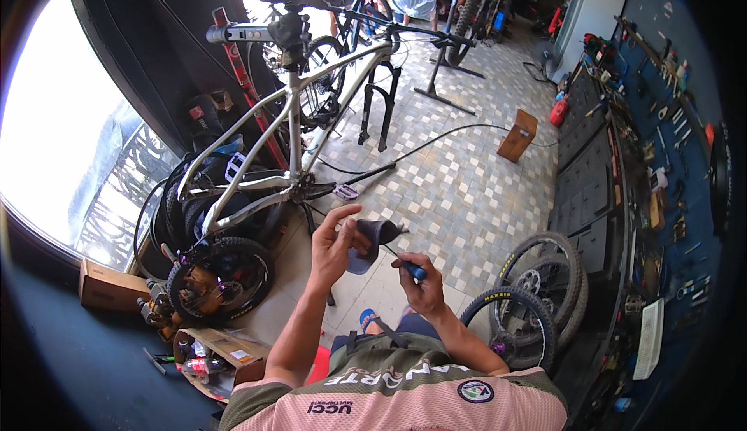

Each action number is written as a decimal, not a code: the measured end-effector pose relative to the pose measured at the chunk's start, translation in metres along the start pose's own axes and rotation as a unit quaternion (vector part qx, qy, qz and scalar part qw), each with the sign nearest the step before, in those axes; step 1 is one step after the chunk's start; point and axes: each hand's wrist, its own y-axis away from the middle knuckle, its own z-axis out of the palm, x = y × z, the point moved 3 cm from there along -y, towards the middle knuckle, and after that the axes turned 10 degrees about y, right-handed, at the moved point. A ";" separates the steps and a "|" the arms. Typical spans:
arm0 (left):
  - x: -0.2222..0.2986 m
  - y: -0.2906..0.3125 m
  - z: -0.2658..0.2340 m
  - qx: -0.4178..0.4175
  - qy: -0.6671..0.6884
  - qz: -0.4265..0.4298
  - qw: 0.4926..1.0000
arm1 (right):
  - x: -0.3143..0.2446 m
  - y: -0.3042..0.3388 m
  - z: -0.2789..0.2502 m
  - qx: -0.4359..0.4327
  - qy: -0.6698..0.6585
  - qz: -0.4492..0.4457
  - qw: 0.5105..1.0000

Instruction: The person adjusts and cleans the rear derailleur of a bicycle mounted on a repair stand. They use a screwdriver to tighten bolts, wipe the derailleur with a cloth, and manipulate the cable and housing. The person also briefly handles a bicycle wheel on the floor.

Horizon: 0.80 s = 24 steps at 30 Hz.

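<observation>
My left hand (pixel 333 246) is closed on a dark grey curled piece (pixel 377 235), a flexible sheet or cloth; which of the two I cannot tell. To its right, my right hand (pixel 424 287) grips a tool with a blue handle (pixel 415 271). A thin dark shaft runs from that handle toward the grey piece; whether its tip touches is unclear. Beyond my hands, at the left, a silver bicycle frame (pixel 292 108) hangs by its seatpost in a stand clamp (pixel 241 33), without wheels. Its fork (pixel 379 112) points down, and a purple pedal (pixel 345 192) sits near my left hand.
Loose wheels lean at the lower right (pixel 510 299) and lower left (pixel 222 279). A wooden block (pixel 517 135) stands on the tiled floor. Dark drawers (pixel 583 174) and a tool wall line the right side. An open cardboard box (pixel 222 349) lies lower left. Other people are far back.
</observation>
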 end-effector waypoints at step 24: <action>0.098 -0.114 -0.063 -0.013 -0.371 0.154 0.916 | -0.018 -0.201 0.129 0.003 0.080 -0.200 0.977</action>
